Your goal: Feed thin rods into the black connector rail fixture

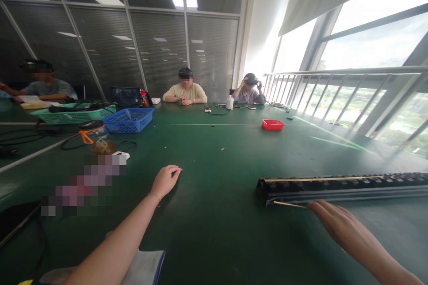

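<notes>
Right hand: my right hand (334, 225) lies low on the green worktop (214, 213), palm down, fingers stretched forward and loosely together, gripping nothing that I can see.
Thin stick: a slim pale stick (289, 205) lies on the worktop just ahead of my right fingertips; I cannot tell whether the tips touch its near end.
Black rail: a long black ribbed rail (334, 189) stretches from the middle of the worktop off to the right edge, just beyond the right hand, with a second pale strip (321, 179) lying along its top.
Left hand: my left hand (165, 180) rests well apart from the rail, to its left, fingers curled loosely under, holding nothing.
Near left: a blurred patch sits beside the left forearm, with a white cloth (143, 267) under the elbow.
Far left: a blue basket (129, 120) and a green basket (72, 115) stand side by side, cables and an orange-handled tool (87, 136) in front of them.
Mid worktop: a small red tray (273, 124) stands alone, well beyond the rail.
Far side: three people sit at the far and left edges of the worktop; one has both hands raised to a headset.
</notes>
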The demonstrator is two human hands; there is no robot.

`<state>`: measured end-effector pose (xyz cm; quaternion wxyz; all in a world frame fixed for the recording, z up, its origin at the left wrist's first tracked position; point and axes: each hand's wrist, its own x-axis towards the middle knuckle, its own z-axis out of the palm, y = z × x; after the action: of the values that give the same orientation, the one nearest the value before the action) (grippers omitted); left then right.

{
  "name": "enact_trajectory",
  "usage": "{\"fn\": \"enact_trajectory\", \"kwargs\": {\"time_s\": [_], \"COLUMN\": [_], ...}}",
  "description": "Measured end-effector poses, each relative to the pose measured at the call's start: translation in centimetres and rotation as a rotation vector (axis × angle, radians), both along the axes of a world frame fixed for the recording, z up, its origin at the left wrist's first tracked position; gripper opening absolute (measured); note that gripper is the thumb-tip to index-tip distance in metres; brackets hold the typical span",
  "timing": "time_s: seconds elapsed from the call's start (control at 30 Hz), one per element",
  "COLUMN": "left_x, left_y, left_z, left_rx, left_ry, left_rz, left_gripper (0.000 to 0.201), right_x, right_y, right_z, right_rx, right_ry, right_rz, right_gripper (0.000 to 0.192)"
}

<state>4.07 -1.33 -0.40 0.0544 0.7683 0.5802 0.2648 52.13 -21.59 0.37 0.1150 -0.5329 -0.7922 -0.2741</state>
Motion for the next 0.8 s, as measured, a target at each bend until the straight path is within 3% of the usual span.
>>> {"fn": "enact_trajectory", "kwargs": {"time_s": [0.13, 0.23, 0.43, 0.8], "left_x": [0.0, 0.0, -0.1, 0.0], "left_y": [0.0, 0.0, 0.1, -0.2], "left_z": [0.0, -0.1, -0.2, 0.2], "left_rx": [0.005, 0.002, 0.011, -0.003], "left_ry": [-0.017, -0.025, -0.017, -0.014], "left_rz": [0.01, 0.003, 0.005, 0.01], "left_gripper": [0.032, 0.032, 0.031, 0.031], "right_x": [-0.7, -1.0, -0.7, -0.7], "right_y": [1.4, 2.7, 3.8, 3.5], "right_z": [2.0, 2.7, 2.1, 1.5], "right_rx": [0.15, 0.177, 0.215, 0.231], "right_ry": [0.02, 0.015, -0.016, -0.051], "right_rz": [-0.054, -0.076, -0.084, -0.103], "right_gripper": [0.03, 0.031, 0.032, 0.04]}}
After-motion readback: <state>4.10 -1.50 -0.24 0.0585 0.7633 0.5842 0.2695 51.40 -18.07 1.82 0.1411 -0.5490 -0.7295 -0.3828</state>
